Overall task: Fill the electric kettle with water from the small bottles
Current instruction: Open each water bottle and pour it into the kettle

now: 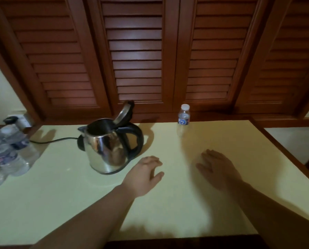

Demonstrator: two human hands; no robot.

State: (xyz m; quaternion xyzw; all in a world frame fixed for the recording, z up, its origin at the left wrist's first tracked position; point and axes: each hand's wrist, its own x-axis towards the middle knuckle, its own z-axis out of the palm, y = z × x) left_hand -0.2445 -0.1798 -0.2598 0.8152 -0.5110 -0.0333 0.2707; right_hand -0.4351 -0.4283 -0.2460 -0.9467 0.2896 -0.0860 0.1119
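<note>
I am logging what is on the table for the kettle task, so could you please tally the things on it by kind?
Electric kettle, lid open: 1
Small bottle standing alone at the far edge, capped: 1
Pack of bottles at the left edge: 1 (blurred, bottles inside cannot be counted)
Power cord: 1
Total: 4
The left hand and right hand are both empty.

Single head-worn wide-angle view, looking forward and steeply down over pale tabletop (168,203) from its near edge. Faces louvered wooden doors (137,51) behind the far edge. Close range: both forearms enter from bottom, left hand (143,177) and right hand (216,168) mid-frame. Kettle (107,150) left of centre, bottle pack (4,153) cropped at left border. Strong edge distortion. No second view.
</note>
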